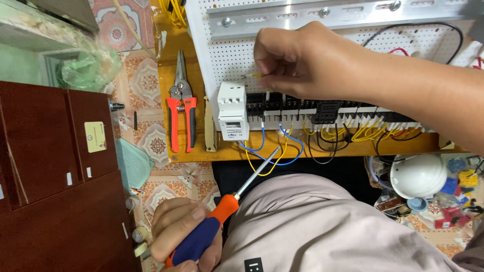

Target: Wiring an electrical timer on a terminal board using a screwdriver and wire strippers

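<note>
the thin yellow wire (pixel 257 75) sits pinched between the fingertips of my right hand (pixel 292 60), up against the white perforated panel (pixel 222 55) just above the row of black terminal blocks (pixel 282 105). i judge it light and springy, with a stiff bare end that bends easily, so i'd hold it close to the tip, on the insulation, not on the metal. my left hand (pixel 184 229) is low, beside my lap, fingers wrapped tight around the orange and blue handle of a screwdriver (pixel 222 214), whose shaft points up toward the blue and yellow leads hanging under the white timer module (pixel 232 111). red-handled cutters (pixel 182 108) lie on the wooden worktop (pixel 169 75) left of the panel. a white hard hat (pixel 417 175) rests on the floor at right.
</note>
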